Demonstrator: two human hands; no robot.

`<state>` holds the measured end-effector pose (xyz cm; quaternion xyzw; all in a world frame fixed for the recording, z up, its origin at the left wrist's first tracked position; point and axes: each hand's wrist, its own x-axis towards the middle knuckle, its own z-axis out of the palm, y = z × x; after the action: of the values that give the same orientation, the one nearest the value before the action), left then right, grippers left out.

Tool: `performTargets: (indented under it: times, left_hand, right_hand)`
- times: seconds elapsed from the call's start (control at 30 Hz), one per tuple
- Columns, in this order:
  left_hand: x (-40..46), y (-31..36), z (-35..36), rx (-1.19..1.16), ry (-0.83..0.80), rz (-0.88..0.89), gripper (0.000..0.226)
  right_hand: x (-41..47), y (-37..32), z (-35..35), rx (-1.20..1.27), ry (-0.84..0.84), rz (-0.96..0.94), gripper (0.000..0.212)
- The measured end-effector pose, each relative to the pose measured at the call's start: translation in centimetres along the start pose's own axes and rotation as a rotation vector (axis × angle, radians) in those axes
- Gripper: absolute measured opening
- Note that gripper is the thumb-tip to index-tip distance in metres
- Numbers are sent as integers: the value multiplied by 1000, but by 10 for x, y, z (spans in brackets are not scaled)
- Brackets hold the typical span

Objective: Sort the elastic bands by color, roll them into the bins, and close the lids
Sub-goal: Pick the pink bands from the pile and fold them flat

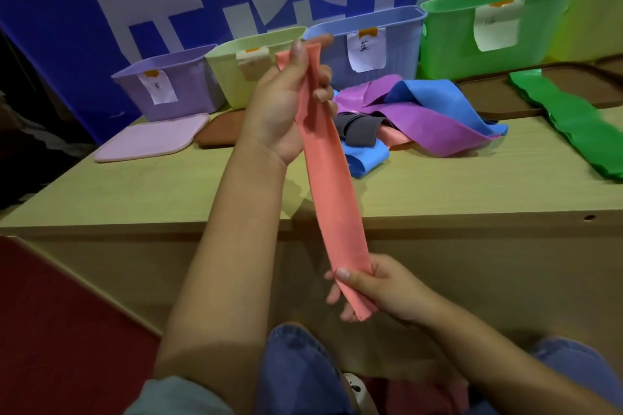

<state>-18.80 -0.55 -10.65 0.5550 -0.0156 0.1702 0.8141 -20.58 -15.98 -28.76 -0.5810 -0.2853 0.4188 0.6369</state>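
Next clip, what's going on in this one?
A person holds a pink elastic band stretched between both hands: the left hand grips its top end, the right hand its bottom end, in front of the table. It is not rolled yet. A pile of purple, blue and grey bands lies on the table, green bands apart to the right. The bins stand open at the back, lids off.

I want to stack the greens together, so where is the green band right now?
In the head view the green band lies flat at the table's far right, its far end on a brown lid before the green bin.
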Motion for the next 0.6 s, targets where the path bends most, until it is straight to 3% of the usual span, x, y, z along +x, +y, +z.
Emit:
performTargets:
  times: [0.2, 0.33, 0.47, 0.6]
  left_hand:
    - [-3, -1, 2, -123, 0, 17, 32]
    - [-6, -4, -4, -139, -45, 34, 31]
    - [-6, 0, -11, -114, -8, 26, 30]
    - [-4, 6, -5, -100, 24, 15, 29]
  right_hand:
    - [9, 16, 8, -166, 120, -113, 26]
    - [11, 9, 2, -119, 110, -126, 29]
    - [6, 13, -9, 18, -2, -53, 29]
    - [6, 20, -4, 14, 48, -28, 24]
